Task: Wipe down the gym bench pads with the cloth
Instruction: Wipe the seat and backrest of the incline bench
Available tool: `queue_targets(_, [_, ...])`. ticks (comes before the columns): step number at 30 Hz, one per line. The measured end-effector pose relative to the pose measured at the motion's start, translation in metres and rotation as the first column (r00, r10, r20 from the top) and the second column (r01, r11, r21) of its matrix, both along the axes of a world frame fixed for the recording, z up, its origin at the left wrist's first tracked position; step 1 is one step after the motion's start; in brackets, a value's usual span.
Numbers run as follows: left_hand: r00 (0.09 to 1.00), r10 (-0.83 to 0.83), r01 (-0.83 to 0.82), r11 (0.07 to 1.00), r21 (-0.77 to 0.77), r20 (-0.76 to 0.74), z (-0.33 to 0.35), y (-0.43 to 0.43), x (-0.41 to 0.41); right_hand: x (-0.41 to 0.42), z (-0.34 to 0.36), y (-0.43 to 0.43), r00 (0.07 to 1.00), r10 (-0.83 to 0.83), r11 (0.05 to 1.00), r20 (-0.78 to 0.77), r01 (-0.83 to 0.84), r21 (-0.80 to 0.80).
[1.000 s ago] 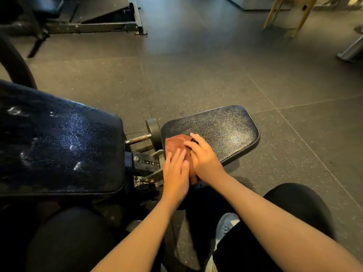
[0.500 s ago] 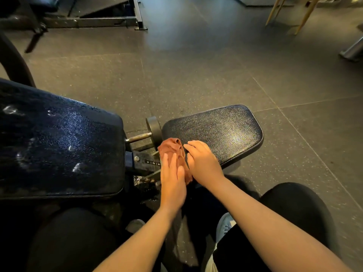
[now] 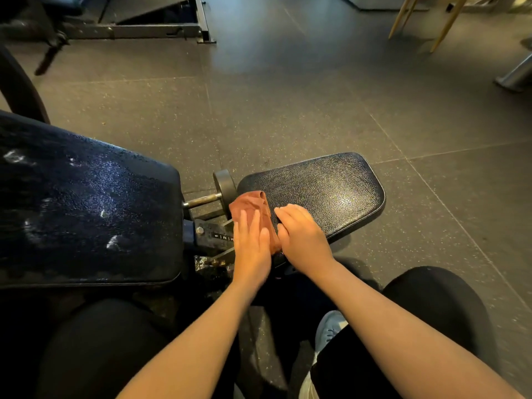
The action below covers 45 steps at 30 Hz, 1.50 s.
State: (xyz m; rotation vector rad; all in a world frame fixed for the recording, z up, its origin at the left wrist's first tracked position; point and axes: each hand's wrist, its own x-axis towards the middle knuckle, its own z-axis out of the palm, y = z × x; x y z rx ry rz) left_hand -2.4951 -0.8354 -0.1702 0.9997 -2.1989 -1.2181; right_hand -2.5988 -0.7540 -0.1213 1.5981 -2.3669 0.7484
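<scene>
A small black seat pad (image 3: 322, 191) lies ahead of me, shiny and textured. On its near left corner sits a reddish-brown cloth (image 3: 250, 204). My left hand (image 3: 252, 246) lies flat on the cloth with straight fingers, pressing it against the pad's left edge. Just to the right, my right hand (image 3: 302, 237) rests on the pad with fingers loosely curled, touching the cloth's right side. A larger dark back pad (image 3: 86, 208) with pale smears fills the left.
Between the pads are a metal adjustment bracket with numbers (image 3: 213, 234) and a black roller on a steel pin (image 3: 224, 187). My dark-clothed knees and a light shoe (image 3: 331, 326) are below. Machine frame (image 3: 129, 30) at far left, wooden legs (image 3: 443, 21) far right, rubber floor around.
The cloth and my left hand have slid left toward the pad's left edge. My right hand has come off the top of the cloth and now sits beside it.
</scene>
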Motion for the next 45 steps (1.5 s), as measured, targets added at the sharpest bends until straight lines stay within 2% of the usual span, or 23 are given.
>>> queue_targets(2, [0.992, -0.121, 0.125, 0.974, -0.187, 0.03, -0.007, 0.024, 0.012, -0.004, -0.002, 0.007, 0.999, -0.04, 0.998, -0.009, 0.039, -0.056])
queue_targets(5, [0.981, -0.096, 0.127, 0.975, -0.184, 0.167, -0.002, 0.047, 0.022, -0.007, -0.006, 0.012, 0.996, -0.083, 0.988, 0.03, 0.086, -0.126])
queue_targets(7, [0.975, -0.13, 0.174, 0.949, -0.262, 0.177, 0.003, 0.054, 0.025, -0.005, -0.006, 0.014, 0.995, -0.082, 0.986, 0.053, 0.089, -0.139])
queue_targets(12, [0.932, -0.243, 0.333, 0.866, -0.373, 0.268, -0.007, 0.026, 0.03, 0.001, 0.001, 0.02, 0.984, -0.075, 0.996, 0.164, 0.066, 0.058])
queue_targets(15, [0.923, -0.253, 0.358, 0.838, -0.411, 0.289, -0.013, 0.016, 0.036, -0.005, 0.009, 0.026, 0.991, -0.096, 0.987, 0.09, 0.083, 0.14])
queue_targets(17, [0.931, -0.231, 0.331, 0.863, -0.381, 0.284, -0.015, 0.018, 0.039, -0.006, 0.012, 0.033, 0.987, -0.145, 0.975, 0.074, 0.13, 0.182])
queue_targets(21, [0.93, -0.201, 0.303, 0.894, -0.33, 0.309, -0.012, 0.034, 0.034, -0.005, 0.01, 0.042, 0.983, -0.111, 0.982, 0.145, 0.086, 0.171])
queue_targets(27, [0.938, -0.294, 0.346, 0.832, -0.433, 0.184, 0.015, 0.057, -0.011, -0.013, 0.017, 0.047, 0.97, -0.122, 0.99, 0.21, 0.133, -0.038])
queue_targets(33, [0.9, -0.335, 0.431, 0.788, -0.44, 0.281, 0.0, 0.032, 0.006, -0.011, 0.011, 0.041, 0.969, -0.162, 0.985, 0.185, 0.15, 0.081])
queue_targets(37, [0.926, -0.286, 0.364, 0.848, -0.385, 0.247, -0.013, 0.019, 0.045, 0.005, 0.013, 0.024, 0.982, -0.061, 0.985, 0.177, 0.031, 0.168])
queue_targets(40, [0.942, -0.278, 0.319, 0.913, -0.252, 0.186, -0.013, 0.014, 0.057, 0.015, 0.013, 0.02, 0.98, -0.024, 0.97, 0.198, -0.025, 0.24])
queue_targets(43, [0.956, -0.25, 0.28, 0.934, -0.221, 0.154, -0.009, 0.018, 0.044, 0.009, 0.015, 0.025, 0.974, -0.061, 0.971, 0.22, 0.007, 0.238])
queue_targets(45, [0.962, -0.197, 0.241, 0.94, -0.24, 0.19, -0.007, 0.023, 0.031, 0.001, 0.016, 0.032, 0.969, -0.131, 0.973, 0.207, 0.086, 0.215])
